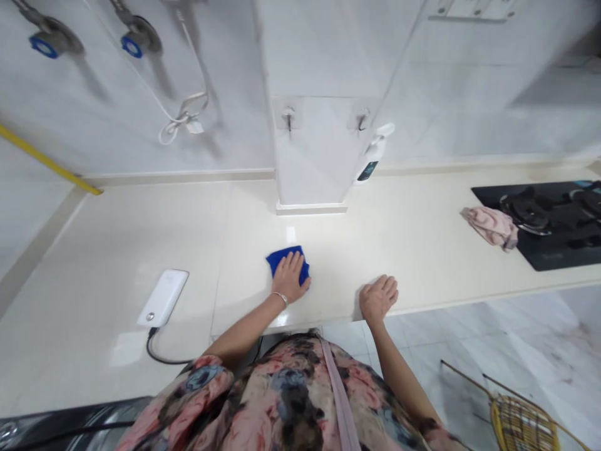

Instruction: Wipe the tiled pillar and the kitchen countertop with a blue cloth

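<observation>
The left hand (290, 275) lay palm down on a blue cloth (277, 258), fingers extended and slightly parted, pressing on it rather than gripping it. The cloth was flat on the pale countertop (422, 250), just on the near side of the tiled pillar (319, 150). The right hand (377, 299) rested at the near edge, to the right, fingers close together and partly bent; the palm was hidden, so I could not tell how far it was closed or whether it held anything.

Containers: one white bottle (374, 153) with a dark label, standing at the far side against the pillar's right face; opaque, contents not determinable. On the floor, near right, a woven wicker piece (523, 426), basket-like, partly cut off; interior unclear.

Also noted: pink cloth (492, 227), bunched, overlapping the left edge of the black hob (554, 247).
</observation>
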`<move>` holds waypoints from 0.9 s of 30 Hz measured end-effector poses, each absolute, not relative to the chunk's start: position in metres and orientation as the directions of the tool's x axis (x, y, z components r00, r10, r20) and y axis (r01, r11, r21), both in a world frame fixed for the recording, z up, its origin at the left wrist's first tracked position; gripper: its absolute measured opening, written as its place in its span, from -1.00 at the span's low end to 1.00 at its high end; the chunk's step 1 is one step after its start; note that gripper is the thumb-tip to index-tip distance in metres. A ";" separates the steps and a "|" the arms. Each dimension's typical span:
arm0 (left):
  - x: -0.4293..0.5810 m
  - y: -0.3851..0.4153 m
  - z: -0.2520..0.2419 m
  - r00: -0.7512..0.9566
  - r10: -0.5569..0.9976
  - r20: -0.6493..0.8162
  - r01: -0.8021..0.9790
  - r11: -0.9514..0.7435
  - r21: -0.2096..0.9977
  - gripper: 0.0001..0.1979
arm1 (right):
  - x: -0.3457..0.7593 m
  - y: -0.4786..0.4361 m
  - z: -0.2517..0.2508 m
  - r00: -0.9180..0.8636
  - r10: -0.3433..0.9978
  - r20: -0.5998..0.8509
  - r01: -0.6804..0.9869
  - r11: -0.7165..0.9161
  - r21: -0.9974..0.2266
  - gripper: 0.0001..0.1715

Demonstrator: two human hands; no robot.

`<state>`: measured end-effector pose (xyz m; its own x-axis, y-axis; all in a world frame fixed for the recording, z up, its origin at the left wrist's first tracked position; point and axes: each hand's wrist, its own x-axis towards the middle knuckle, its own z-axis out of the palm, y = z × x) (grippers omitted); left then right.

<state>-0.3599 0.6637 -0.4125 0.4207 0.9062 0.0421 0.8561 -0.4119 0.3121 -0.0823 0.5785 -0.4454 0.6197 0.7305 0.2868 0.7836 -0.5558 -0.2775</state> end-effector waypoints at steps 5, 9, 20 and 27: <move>-0.289 0.602 -0.413 0.690 0.723 0.036 0.668 -0.655 0.353 -0.17 | -0.079 0.578 -0.448 0.599 0.742 0.300 0.798 -0.523 -0.300 -0.24; -0.278 0.590 -0.408 0.745 0.667 0.005 0.614 -0.689 0.384 -0.20 | -0.075 0.575 -0.449 0.595 0.746 0.300 0.799 -0.508 -0.321 -0.27; -0.416 0.579 -0.393 0.588 0.808 -0.028 0.780 -0.558 0.284 -0.31 | -0.066 0.571 -0.452 0.569 0.762 0.309 0.816 -0.477 -0.326 -0.33; -0.530 0.578 -0.391 0.286 0.958 0.024 0.943 -0.286 0.171 -0.34 | -0.065 0.569 -0.457 0.564 0.773 0.289 0.812 -0.456 -0.365 -0.32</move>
<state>-0.5303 0.5776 -0.3909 0.2860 0.9579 0.0235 0.9429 -0.2857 0.1712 -0.0651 0.5687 -0.4573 0.5640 0.7734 0.2895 0.8120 -0.4557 -0.3647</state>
